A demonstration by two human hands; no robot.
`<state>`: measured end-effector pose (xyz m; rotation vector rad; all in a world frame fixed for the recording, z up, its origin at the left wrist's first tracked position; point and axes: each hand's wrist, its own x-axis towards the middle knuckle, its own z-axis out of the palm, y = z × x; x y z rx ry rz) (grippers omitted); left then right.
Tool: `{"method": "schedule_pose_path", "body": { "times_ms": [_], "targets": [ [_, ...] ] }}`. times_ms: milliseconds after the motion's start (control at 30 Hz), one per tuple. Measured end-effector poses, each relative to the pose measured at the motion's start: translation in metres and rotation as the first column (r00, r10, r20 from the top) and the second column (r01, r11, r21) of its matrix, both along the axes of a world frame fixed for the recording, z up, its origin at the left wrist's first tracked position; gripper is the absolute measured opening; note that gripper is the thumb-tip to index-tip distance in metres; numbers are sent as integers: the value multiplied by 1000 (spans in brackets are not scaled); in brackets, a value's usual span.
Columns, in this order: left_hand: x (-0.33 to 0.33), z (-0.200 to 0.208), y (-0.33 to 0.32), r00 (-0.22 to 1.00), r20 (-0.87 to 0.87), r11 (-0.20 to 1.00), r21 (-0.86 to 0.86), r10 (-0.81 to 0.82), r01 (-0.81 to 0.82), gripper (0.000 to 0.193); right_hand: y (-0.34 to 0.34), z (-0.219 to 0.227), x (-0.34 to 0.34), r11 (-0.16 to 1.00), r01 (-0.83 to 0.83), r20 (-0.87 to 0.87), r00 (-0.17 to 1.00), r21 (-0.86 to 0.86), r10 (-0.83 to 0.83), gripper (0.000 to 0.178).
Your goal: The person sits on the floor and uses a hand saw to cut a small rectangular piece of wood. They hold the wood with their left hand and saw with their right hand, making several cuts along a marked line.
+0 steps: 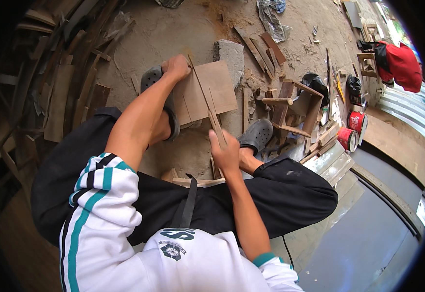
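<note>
A square piece of plywood (pixel 217 80) lies between my feet, partly over a rough concrete block (pixel 232 56). My left hand (pixel 177 67) grips its far left edge, with the fingers curled out of sight. My right hand (pixel 226 150) is closed around the wooden handle of a handsaw (pixel 202 88). The saw's narrow blade crosses the board, its tip near my left hand and its handle toward me. A thin dark line runs along the board's left part. How deep the blade sits in the wood I cannot tell.
Wood scraps (pixel 59 102) pile up on the left. A small wooden frame (pixel 310 117) stands right of my clog (pixel 257 135). Two red cans (pixel 348 139) and a red bag (pixel 401 65) are farther right. Loose wooden strips (pixel 261 51) lie beyond the block.
</note>
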<state>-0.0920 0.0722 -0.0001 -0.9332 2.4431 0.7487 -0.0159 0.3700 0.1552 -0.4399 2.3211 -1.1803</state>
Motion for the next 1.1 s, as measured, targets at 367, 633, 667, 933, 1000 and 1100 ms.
{"method": "schedule_pose_path", "body": {
  "times_ms": [367, 633, 667, 933, 1000, 1100],
  "targets": [
    [51, 47, 46, 773, 320, 733, -261, -548, 628, 121, 11, 51, 12, 999, 26, 89, 996, 32, -28, 35],
    [44, 30, 49, 801, 256, 759, -262, -541, 596, 120, -32, -23, -22, 1000, 1, -43, 999, 5, -1, 31],
    [48, 26, 47, 799, 271, 755, -269, -536, 598, 121, -25, -13, -16, 1000, 0, -49, 999, -6, 0, 32],
    [48, 26, 45, 795, 273, 736, -305, -541, 605, 124, 6, 30, 2, 999, -13, 23, 1000, 38, 12, 29],
    [46, 28, 47, 792, 264, 741, -282, -551, 610, 124, -24, -19, -18, 1000, -9, -87, 996, -10, 8, 29],
    [46, 37, 50, 788, 289, 741, -275, -543, 612, 124, -32, -21, -24, 1000, -15, -93, 996, -20, 13, 30]
  ]
}}
